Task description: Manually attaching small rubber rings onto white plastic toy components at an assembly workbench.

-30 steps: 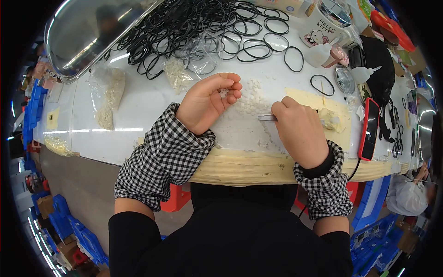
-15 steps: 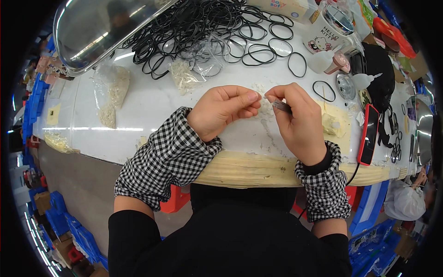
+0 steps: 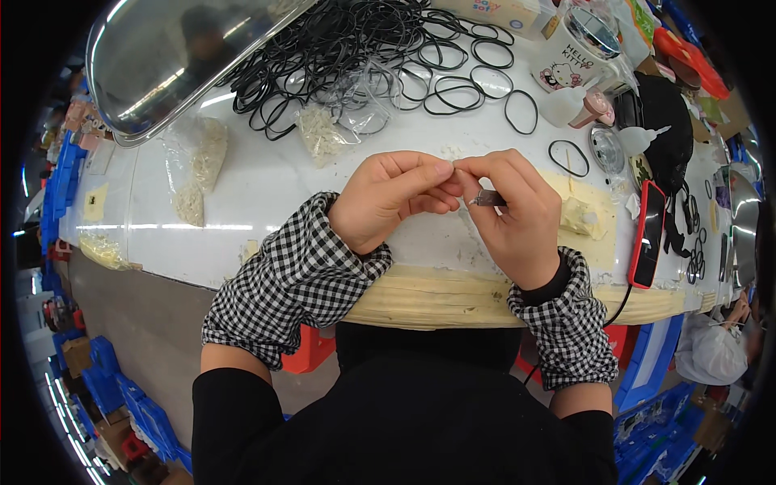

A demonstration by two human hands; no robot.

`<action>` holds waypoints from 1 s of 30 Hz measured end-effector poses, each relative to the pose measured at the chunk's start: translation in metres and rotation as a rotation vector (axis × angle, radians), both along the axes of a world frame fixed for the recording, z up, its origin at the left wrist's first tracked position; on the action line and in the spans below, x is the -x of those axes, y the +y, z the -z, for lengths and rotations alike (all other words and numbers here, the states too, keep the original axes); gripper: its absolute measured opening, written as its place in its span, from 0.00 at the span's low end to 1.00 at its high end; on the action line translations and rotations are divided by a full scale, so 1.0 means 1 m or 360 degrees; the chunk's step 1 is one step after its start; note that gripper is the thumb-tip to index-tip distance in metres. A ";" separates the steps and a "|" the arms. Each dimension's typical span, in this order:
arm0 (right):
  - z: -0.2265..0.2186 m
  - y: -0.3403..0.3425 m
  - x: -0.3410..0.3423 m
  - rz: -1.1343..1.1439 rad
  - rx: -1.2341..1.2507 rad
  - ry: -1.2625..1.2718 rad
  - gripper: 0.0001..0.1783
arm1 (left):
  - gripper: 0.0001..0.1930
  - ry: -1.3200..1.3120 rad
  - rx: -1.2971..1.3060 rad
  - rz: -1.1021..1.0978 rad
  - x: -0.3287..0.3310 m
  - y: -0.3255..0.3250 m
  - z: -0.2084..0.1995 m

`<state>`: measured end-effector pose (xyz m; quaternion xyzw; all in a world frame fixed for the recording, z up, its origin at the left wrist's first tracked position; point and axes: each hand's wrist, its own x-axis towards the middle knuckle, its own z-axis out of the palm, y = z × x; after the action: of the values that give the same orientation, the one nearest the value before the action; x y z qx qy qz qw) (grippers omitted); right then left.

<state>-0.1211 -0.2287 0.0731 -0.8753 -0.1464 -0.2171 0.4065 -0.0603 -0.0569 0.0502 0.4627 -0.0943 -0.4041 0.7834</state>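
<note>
Above the table's near edge, my left hand [image 3: 388,198] pinches with thumb and forefinger; whatever sits between the tips is too small to make out. Touching or almost touching it, my right hand [image 3: 517,218] has its own thumb and forefinger drawn in at the same spot. A short, flat grey metal tool [image 3: 490,197] is tucked in the right hand's fingers, its far part hidden by the palm. Small whitish bits [image 3: 454,152] lie on the white table [image 3: 299,194] just beyond the fingertips.
Black rubber rings [image 3: 339,48] heap at the back, beside a shiny metal tray [image 3: 178,65]. Clear bags of pale small pieces [image 3: 208,158] lie left. To the right are a red-cased phone [image 3: 647,234], a white cup [image 3: 570,69] and yellowish tape [image 3: 584,218].
My right hand has moved slightly left, bringing its fingertips up to the left hand's pinch. The metal tool has turned flatter in the right hand. The left hand has barely moved.
</note>
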 end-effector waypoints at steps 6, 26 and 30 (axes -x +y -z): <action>-0.001 0.001 0.000 -0.0049 -0.0186 0.0072 0.19 | 0.10 0.0038 0.0171 0.0003 -0.002 0.001 0.012; -0.002 0.000 0.000 0.0045 0.0128 0.0061 0.16 | 0.09 0.0026 0.0441 0.0100 0.001 0.000 0.007; -0.001 0.000 0.002 0.0081 0.0218 0.0127 0.17 | 0.07 0.0002 0.0479 0.0156 0.000 0.001 0.011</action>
<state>-0.1235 -0.2290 0.0739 -0.9124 -0.1223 -0.1820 0.3457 -0.0598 -0.0564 0.0397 0.3347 -0.1758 -0.4236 0.8232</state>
